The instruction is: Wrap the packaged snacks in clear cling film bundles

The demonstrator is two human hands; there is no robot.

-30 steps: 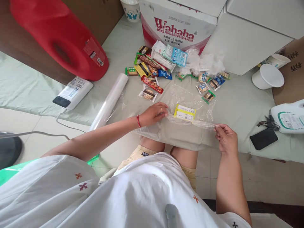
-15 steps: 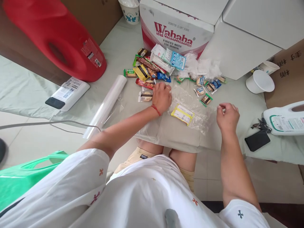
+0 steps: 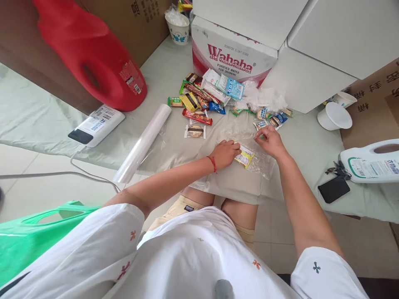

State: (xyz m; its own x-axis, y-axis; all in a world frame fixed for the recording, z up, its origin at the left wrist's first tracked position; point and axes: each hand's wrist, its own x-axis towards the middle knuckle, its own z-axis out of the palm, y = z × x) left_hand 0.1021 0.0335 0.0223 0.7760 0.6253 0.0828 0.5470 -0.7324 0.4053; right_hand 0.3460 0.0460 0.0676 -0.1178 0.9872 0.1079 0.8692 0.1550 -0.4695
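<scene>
Near the front edge of the cloth-draped counter (image 3: 299,135), a flat yellow-edged packet (image 3: 245,157) lies askew between the person's two hands, with clear plastic film (image 3: 264,166) crumpled about its far and right sides. The left hand (image 3: 226,155) rests on the packet's left part, fingers bent and close together; whether they pinch it or only press on it cannot be told. The right hand (image 3: 269,140) is poised at the film's far side, thumb and forefinger nearly meeting; whether a thin edge of film sits between them does not show. Judging by how things lie, the packet is placed at the film, but the work looks only partly done: the film spreads loose on the right, neither snug nor closed. How it runs under the left hand is hidden. The packet looks thin and rectangular, its pale printed face up, bordered in bright yellow, the lettering too small to read. Farther back lies a pile of wrapped snacks (image 3: 202,95), well apart from it.
</scene>
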